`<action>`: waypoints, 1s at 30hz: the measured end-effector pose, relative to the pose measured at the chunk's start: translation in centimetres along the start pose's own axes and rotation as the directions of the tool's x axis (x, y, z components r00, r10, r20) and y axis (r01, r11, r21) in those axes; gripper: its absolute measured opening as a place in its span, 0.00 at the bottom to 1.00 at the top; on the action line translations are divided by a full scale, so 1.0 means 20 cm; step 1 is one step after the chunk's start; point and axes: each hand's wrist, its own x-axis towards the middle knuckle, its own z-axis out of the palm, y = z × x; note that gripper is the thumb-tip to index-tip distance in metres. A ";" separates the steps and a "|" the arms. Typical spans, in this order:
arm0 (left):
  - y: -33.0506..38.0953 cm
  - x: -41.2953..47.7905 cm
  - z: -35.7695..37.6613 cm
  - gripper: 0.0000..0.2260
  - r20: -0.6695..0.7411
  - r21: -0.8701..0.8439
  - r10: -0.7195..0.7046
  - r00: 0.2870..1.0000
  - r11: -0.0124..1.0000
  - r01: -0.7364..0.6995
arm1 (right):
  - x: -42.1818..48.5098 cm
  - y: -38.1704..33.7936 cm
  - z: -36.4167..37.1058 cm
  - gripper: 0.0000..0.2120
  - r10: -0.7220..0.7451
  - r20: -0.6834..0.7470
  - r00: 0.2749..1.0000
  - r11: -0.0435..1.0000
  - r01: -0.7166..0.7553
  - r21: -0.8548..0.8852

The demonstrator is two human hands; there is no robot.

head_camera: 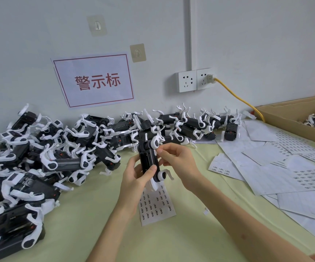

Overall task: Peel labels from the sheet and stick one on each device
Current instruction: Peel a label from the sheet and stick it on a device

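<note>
My left hand [136, 176] grips a black device with white legs [149, 157], held upright above the table, thumb across its lower body. My right hand [177, 159] pinches at the device's upper right side, fingertips on a small label there. Under both hands, a label sheet [157, 203] with rows of small printed labels lies flat on the green table [171, 239]. A big pile of the same black-and-white devices [58, 148] covers the left and back of the table.
Used and partly used label sheets [277, 167] are scattered on the right. A cardboard box [285, 118] with devices in it stands at the far right. A yellow cable [236, 97] runs from a wall socket [195, 80]. A small white scrap [205, 211] lies on the table.
</note>
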 end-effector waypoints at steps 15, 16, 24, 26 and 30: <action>-0.02 0.01 0.00 0.19 -0.059 0.080 0.066 0.996 0.995 -0.061 | 0.00 -0.01 0.00 0.05 0.089 0.043 0.995 0.996 -0.089 0.011; -0.02 0.02 0.00 0.19 -0.055 0.074 0.063 0.996 0.996 -0.059 | 0.00 -0.01 0.00 0.05 0.082 0.043 0.996 0.997 -0.082 0.001; -0.01 0.01 0.00 0.19 -0.044 0.043 0.042 0.998 0.998 -0.040 | -0.01 -0.01 0.02 0.07 0.021 0.042 0.999 0.996 -0.017 -0.082; -0.01 0.01 0.00 0.19 -0.047 0.042 0.040 0.998 0.998 -0.038 | -0.01 -0.01 0.02 0.07 0.008 0.043 0.999 0.995 -0.004 -0.102; -0.02 0.01 0.01 0.18 -0.053 0.025 0.029 0.998 0.999 -0.028 | -0.02 -0.01 0.03 0.06 -0.005 0.041 0.999 0.994 0.010 -0.112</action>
